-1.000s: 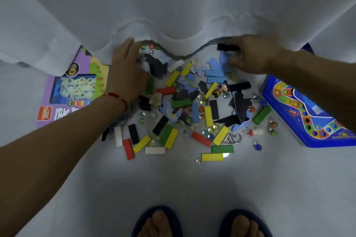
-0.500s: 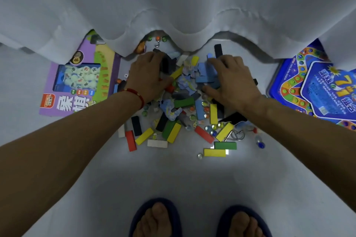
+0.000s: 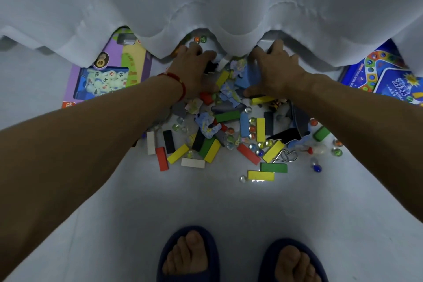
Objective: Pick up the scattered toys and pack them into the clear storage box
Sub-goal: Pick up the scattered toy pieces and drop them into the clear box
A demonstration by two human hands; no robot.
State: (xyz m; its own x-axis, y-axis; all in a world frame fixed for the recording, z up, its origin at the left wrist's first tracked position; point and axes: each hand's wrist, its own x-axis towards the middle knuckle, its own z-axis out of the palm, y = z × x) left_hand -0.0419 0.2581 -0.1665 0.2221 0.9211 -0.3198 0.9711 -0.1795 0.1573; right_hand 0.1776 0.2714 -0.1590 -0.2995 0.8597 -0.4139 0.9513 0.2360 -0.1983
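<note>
Scattered toys lie in a pile (image 3: pixel 229 126) on the pale floor: coloured wooden blocks, glass marbles, blue and black puzzle pieces, a metal wire puzzle (image 3: pixel 286 155). My left hand (image 3: pixel 194 68), with a red wrist cord, curls its fingers over black puzzle pieces (image 3: pixel 211 67) at the pile's far edge. My right hand (image 3: pixel 274 71) spreads over blue puzzle pieces (image 3: pixel 248 78), thumb and fingers bracketing them. The fingertips of both hands reach the hanging cloth's hem. No clear storage box is in view.
A white cloth (image 3: pixel 217 0) hangs across the far side and covers part of the toys. A purple chess-set box (image 3: pixel 107 75) lies at the left, a blue board-game box (image 3: pixel 389 73) at the right. My feet in dark slippers (image 3: pixel 190 256) stand below.
Both hands came together from the pile's outer sides to its middle, then shifted farther toward the cloth's hem. The camera view also shifted, showing more of the blue game box.
</note>
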